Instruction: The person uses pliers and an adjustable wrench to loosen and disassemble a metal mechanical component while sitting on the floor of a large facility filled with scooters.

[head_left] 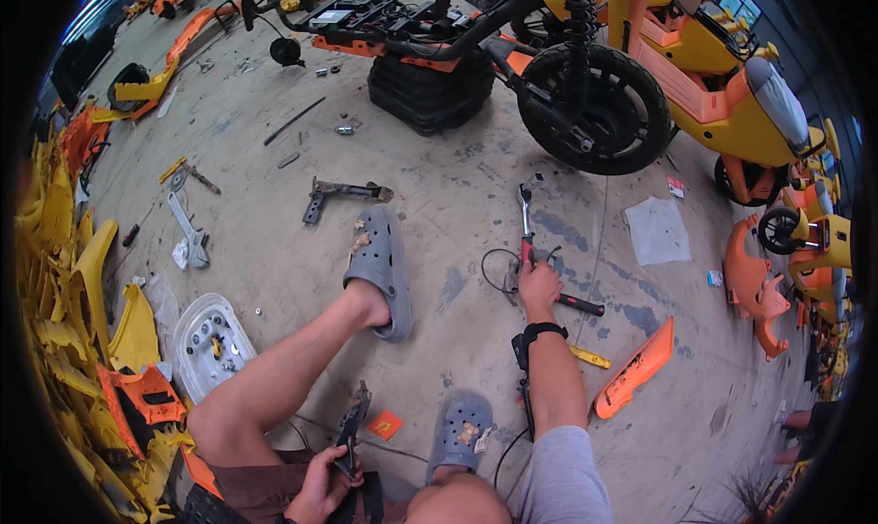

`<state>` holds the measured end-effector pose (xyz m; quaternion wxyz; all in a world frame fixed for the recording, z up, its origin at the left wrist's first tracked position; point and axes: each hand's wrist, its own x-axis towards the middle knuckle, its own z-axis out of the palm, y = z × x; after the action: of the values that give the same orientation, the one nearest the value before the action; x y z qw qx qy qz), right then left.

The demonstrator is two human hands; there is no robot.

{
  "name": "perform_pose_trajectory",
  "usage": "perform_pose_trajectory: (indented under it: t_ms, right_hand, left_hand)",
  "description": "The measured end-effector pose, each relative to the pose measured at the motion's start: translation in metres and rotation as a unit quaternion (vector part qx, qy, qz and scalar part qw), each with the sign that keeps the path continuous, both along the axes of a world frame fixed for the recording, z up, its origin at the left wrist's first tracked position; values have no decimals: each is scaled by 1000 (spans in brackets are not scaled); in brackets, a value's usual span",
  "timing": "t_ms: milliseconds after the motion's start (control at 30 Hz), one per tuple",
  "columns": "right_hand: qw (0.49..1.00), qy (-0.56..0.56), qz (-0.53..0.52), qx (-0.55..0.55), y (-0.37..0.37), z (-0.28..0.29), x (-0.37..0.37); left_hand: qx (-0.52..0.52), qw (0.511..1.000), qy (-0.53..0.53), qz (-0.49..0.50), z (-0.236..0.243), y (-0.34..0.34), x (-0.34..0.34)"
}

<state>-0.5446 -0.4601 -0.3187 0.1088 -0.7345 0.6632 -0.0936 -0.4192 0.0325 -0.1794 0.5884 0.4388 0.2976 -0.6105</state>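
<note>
My right hand (540, 286) reaches down to the floor, its fingers closed around the red handle of a ratchet wrench (525, 215). A second tool with a black-and-red handle (582, 304) lies beside that hand, and a thin dark cable loop (494, 266) is next to it. Low in the picture, my left hand (322, 486) grips a dark metal bracket-like part (354, 422), held upright near my lap. Another rusty metal bracket (352, 191) lies on the floor beyond my left shoe (384, 272).
A stripped scooter frame with a black wheel (594, 108) stands ahead. An adjustable wrench (188, 231) and a white tray of small hardware (212, 346) lie left, beside piled yellow panels (64, 341). An orange panel (636, 368) lies right of my arm.
</note>
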Motion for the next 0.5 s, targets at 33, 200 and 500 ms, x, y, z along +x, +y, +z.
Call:
perform_pose_trajectory:
  t_ms: [33,200,500]
  right_hand:
    - [1000,-13,-21,11,-5,-2,-2]
    - [995,-35,-79,50,-14,-12,-2]
    - [990,49,-59,122,-17,11,-3]
  left_hand:
    - [-1,999,-25,-28,2,-2,-1]
    - [27,999,-21,-2,0,-3,-1]
    - [11,999,-35,28,6,-13,-1]
